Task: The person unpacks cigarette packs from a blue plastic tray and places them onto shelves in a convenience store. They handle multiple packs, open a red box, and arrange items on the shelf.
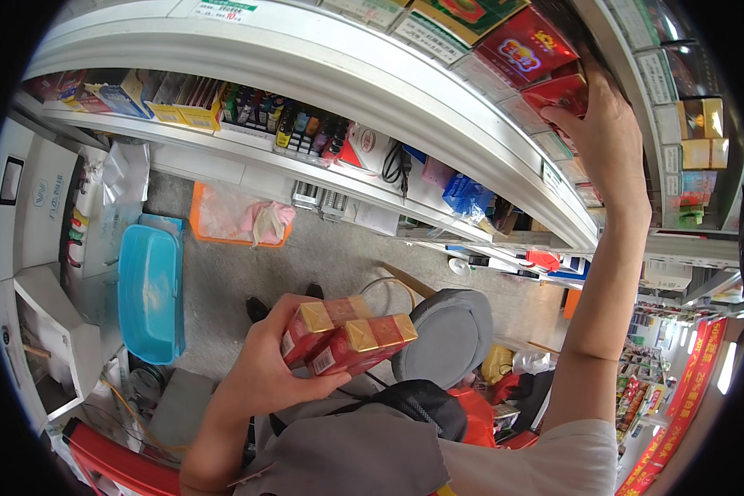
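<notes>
My left hand [279, 359] is closed around two red packs with gold ends, low in front of my body. One red-and-gold pack [366, 344] lies nearer my thumb, and the other pack [310, 319] is beside it, in my fingers. Up at the right, my right hand [601, 118] reaches onto a shelf, its thumb and fingers around a red pack [558, 93]; its fingertips are partly hidden. Next to that pack is a larger red box [527, 46] with a shiny emblem. A green and gold box [471, 15] lies further along the row.
White shelf edges [347, 80] with price tags curve across the top. A lower shelf [254, 136] holds lighters, small boxes and a black cable. On the floor are a blue plastic bin [152, 294], an orange tray [242, 239] and a grey round stool seat [446, 338].
</notes>
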Action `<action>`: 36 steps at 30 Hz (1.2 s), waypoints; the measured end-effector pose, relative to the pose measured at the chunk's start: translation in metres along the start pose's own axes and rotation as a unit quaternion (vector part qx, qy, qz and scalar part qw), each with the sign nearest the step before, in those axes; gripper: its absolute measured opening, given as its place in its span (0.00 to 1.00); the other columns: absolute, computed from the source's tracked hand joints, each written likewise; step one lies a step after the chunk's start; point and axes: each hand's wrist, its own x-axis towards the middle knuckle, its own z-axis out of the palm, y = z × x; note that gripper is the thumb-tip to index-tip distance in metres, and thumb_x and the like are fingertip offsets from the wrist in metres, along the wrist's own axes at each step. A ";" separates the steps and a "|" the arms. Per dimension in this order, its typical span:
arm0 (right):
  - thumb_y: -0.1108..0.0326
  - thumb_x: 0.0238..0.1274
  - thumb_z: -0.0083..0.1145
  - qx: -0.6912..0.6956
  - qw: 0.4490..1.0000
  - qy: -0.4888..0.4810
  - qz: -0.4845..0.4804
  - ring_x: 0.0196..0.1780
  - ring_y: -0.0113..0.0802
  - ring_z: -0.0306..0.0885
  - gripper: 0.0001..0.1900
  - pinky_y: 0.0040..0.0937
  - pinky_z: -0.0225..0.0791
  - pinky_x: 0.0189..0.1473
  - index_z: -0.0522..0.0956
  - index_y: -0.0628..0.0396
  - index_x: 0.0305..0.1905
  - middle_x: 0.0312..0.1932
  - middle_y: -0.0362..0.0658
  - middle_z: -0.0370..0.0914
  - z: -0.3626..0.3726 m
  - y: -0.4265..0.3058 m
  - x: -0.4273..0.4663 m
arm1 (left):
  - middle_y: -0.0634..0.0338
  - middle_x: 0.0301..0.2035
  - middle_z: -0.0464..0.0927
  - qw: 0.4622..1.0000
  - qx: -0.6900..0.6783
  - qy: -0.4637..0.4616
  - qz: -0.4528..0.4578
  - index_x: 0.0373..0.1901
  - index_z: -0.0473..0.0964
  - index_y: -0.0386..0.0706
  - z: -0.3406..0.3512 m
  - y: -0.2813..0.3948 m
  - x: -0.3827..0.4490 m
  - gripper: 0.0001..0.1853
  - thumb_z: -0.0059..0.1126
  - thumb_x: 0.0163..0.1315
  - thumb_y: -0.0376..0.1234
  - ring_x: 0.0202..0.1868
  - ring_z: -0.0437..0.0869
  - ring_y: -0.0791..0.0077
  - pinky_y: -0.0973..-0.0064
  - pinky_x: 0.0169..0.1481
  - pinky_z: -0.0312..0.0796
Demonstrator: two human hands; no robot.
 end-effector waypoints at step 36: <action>0.63 0.44 0.69 -0.005 0.999 0.040 0.016 0.63 0.51 0.66 0.41 0.44 0.60 0.64 0.62 0.57 0.66 0.60 0.53 0.69 0.007 0.004 -0.003 | 0.57 0.49 0.74 0.984 -0.141 0.035 0.103 0.57 0.63 0.36 0.051 0.034 -0.015 0.37 0.71 0.44 0.30 0.52 0.75 0.74 0.72 0.57 0.69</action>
